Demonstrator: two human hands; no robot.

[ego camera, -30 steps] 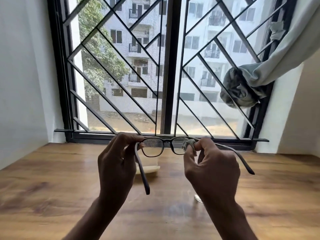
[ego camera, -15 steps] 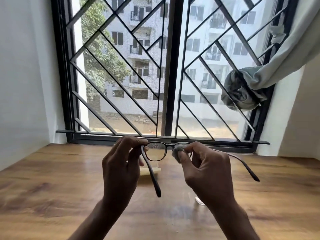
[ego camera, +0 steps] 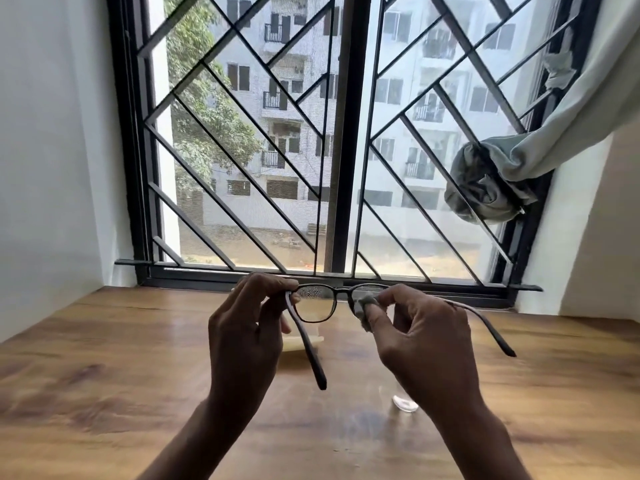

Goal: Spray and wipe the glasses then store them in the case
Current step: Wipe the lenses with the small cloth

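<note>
Glasses (ego camera: 317, 303): held above the wooden table (ego camera: 104, 375), toward 6 o'clock of mid-view, arms unfolded; droplets speckle the left lens.
Left hand (ego camera: 242, 337): pinches the frame's 9 o'clock corner.
Right hand (ego camera: 422, 344): pinches a grey cloth (ego camera: 362, 306) around the 3 o'clock lens.
Curtain (ego camera: 485, 188): knotted on the window grille, at 2 o'clock.
</note>
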